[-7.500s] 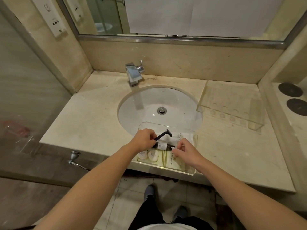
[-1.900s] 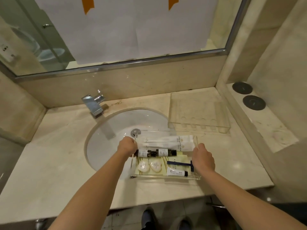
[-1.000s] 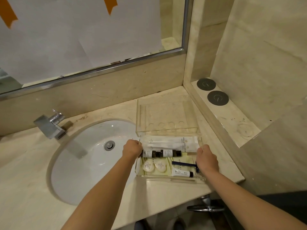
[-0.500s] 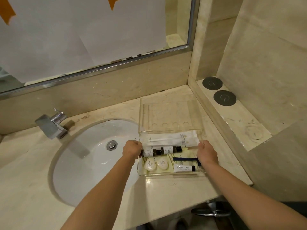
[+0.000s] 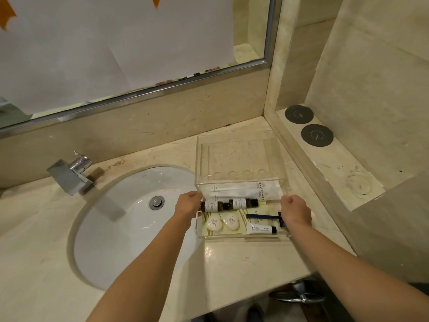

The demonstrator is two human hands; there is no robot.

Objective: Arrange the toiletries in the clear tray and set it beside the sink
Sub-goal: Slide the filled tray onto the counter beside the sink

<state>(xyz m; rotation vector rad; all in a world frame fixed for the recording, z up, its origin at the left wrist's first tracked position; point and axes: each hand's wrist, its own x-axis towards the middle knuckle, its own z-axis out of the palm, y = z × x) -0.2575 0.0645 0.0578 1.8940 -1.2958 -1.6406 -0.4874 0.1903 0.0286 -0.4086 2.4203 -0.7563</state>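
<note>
Left hand (image 5: 189, 204) and right hand (image 5: 295, 211) are gripping the clear tray's (image 5: 241, 235) ends; it's sitting on the tabletop (image 5: 243, 270) beside the sink (image 5: 130, 219), touching an empty tray (image 5: 236, 159). Bottle labels (image 5: 239, 202) probably unreadable.

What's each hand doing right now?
Left hand: grips the clear tray's left end.
Right hand: grips its right end.
</note>
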